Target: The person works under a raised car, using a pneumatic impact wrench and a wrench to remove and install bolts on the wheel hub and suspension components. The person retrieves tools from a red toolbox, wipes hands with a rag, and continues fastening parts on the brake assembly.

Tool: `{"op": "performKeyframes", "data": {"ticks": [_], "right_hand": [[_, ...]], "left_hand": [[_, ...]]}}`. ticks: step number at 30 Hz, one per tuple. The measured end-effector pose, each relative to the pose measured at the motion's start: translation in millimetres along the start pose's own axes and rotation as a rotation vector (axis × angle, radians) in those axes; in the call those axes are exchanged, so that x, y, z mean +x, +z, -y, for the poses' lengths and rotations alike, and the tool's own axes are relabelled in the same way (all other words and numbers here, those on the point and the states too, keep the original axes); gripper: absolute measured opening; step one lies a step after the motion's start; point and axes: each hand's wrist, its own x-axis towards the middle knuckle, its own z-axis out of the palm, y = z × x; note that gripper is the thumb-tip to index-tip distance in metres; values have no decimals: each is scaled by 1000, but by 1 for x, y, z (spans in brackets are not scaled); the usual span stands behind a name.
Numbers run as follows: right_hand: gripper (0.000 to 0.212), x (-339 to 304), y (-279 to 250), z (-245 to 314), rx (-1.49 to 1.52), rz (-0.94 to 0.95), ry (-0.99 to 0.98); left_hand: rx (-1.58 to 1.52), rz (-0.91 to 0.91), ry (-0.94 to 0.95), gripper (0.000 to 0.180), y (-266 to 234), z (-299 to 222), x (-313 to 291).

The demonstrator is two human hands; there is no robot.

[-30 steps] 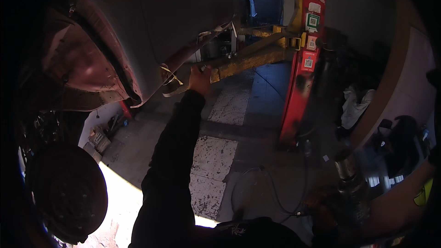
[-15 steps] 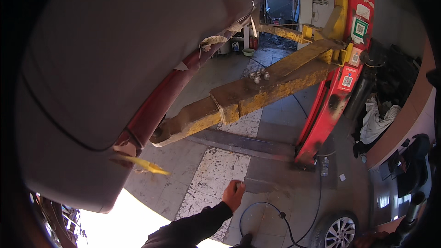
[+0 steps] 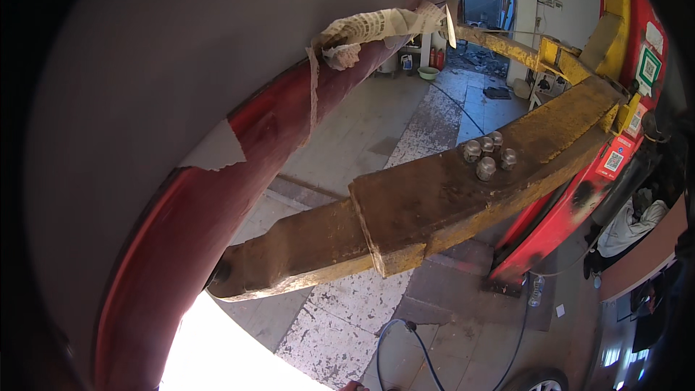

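While seeing only a bit of the left hand (image 3: pixel 352 387) at the lower edge, near the hose (image 3: pixel 411 326), cannot judge its grip, but find five nuts (image 3: pixel 486 168) lying on the lift arm (image 3: pixel 413 206).

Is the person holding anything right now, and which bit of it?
That can't be told. Just a sliver of what seems to be the left hand shows at the bottom edge; the right hand is out of view.
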Motion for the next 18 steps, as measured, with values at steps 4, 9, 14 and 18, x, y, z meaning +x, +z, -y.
{"op": "performKeyframes", "data": {"ticks": [4, 9, 14, 18], "right_hand": [[45, 23, 12, -28, 130, 151, 129], [44, 44, 33, -47, 141, 189, 152], [45, 58, 40, -55, 116, 198, 132], [46, 73, 28, -56, 88, 232, 116]], "left_hand": [[-29, 19, -11, 51, -10, -32, 5], [-4, 7, 73, 45, -18, -43, 7], [-14, -55, 53, 43, -24, -32, 7], [-6, -97, -12, 43, -29, -31, 9]]}}
